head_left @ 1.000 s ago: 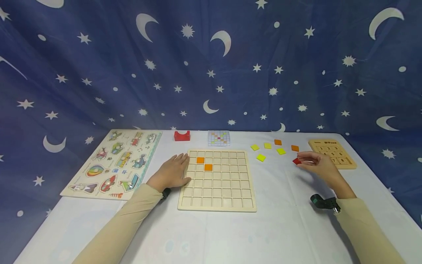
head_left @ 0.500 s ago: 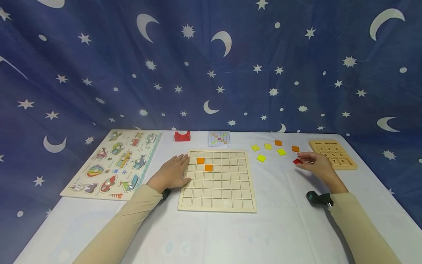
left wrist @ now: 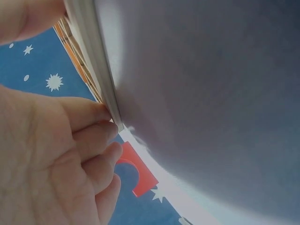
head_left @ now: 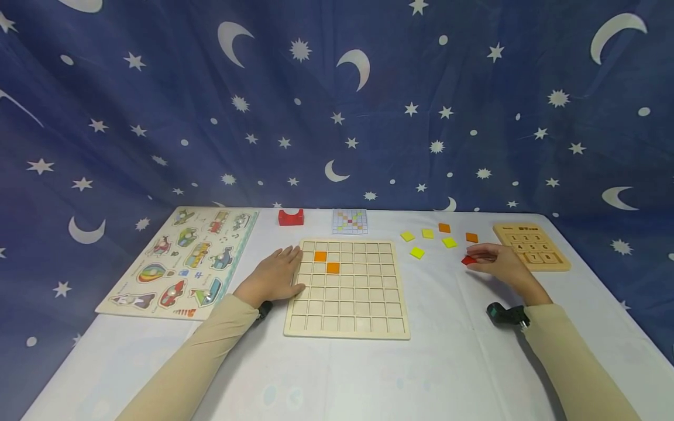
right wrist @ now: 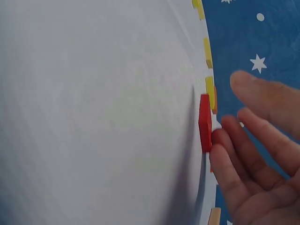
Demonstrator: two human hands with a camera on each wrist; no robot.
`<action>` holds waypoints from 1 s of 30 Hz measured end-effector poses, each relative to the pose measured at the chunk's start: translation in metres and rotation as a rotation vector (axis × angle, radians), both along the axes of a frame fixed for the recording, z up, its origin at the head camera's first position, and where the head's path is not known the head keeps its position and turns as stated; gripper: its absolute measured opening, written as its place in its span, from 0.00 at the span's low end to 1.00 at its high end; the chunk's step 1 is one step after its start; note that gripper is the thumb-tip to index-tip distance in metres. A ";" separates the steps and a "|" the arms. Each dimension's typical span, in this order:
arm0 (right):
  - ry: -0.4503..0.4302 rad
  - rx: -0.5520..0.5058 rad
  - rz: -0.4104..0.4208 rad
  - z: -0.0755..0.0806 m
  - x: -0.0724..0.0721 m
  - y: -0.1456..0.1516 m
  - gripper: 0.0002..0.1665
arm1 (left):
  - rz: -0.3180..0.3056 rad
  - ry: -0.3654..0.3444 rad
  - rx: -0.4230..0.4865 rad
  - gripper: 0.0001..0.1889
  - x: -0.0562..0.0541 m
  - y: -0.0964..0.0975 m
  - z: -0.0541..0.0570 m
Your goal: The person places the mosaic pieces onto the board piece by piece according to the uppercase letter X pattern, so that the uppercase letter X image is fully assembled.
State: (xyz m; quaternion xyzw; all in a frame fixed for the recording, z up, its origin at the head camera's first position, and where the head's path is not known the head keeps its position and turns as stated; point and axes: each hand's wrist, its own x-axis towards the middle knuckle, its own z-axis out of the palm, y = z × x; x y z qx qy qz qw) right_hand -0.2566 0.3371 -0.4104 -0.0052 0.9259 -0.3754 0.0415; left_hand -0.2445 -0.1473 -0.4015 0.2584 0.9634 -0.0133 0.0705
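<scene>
1 red tile point(right wrist: 205, 124) is touched at the fingertips of the right hand point(head_left: 495, 262), left of the number board point(head_left: 550, 244) near the table's far-right corner.
Whether the red tile is pinched or lifted cannot be told. The left edge of 1 grid board point(head_left: 347, 293) is touched by the left hand point(head_left: 271, 276), thumb spread from fingers; 2 orange tiles point(head_left: 333, 268) are seated near its far-left corner. 4 yellow tiles point(head_left: 417, 252) and 2 loose orange tiles point(head_left: 444, 227) are scattered farther right. By the far edge of the white-covered table point(head_left: 421, 362) are placed 1 pattern card point(head_left: 350, 221) and 1 red arch block point(head_left: 291, 219); 1 picture puzzle point(head_left: 179, 260) is laid along the left edge. A blue star-and-moon curtain point(head_left: 295, 128) is hung behind.
</scene>
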 end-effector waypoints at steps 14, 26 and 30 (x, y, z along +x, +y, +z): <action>-0.067 -0.051 0.182 0.004 0.001 -0.019 0.31 | 0.005 -0.008 0.002 0.40 0.000 0.000 0.000; -0.095 -0.109 0.240 0.003 -0.003 -0.027 0.30 | 0.000 -0.007 -0.005 0.40 -0.001 0.000 -0.001; -0.096 -0.121 0.227 0.004 -0.003 -0.025 0.30 | 0.001 -0.009 -0.006 0.40 -0.002 0.000 0.000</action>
